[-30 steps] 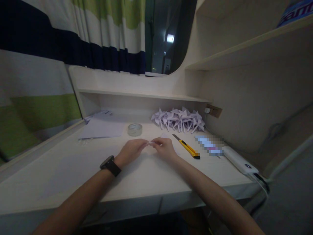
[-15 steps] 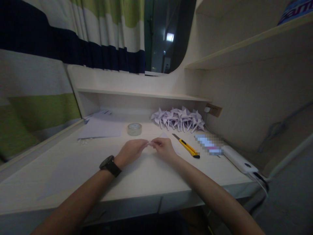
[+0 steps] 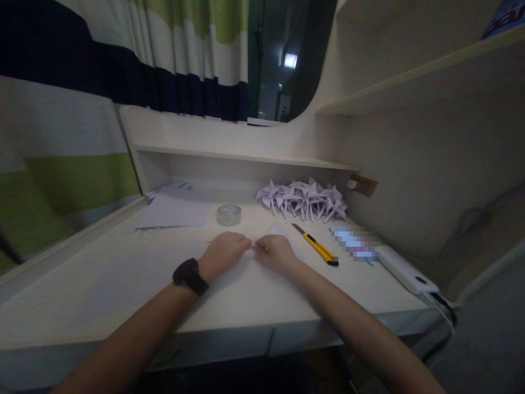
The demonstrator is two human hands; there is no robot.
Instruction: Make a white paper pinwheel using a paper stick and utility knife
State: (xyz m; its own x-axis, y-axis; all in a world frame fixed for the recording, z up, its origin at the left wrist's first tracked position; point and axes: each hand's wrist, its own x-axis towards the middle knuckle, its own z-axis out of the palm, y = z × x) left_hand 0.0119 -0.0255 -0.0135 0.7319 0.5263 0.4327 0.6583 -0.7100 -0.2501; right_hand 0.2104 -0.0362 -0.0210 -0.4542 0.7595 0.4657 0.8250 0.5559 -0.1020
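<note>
Curtain point(image 3: 192, 60), banded green, white and navy, hangs beside a dark window point(image 3: 274, 90). Blue packet point(image 3: 504, 21), partly cut off, rests on the right-hand shelf point(image 3: 414, 76). White plug point(image 3: 351, 184) seated in wall socket point(image 3: 368, 187).

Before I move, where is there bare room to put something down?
Bare desk lies between both forearms, up to the front edge, and between right forearm and yellow cutter handle. Crowded: right rear, with paper pinwheels, pixelated item, white box.

Looks like a home study corner: striped curtain point(image 3: 197, 49) beyond the left hand point(image 3: 227, 254), wall socket point(image 3: 366, 186) and built-in shelves point(image 3: 410, 85) beyond the right hand point(image 3: 278, 253), white table point(image 3: 246, 303) under both
</note>
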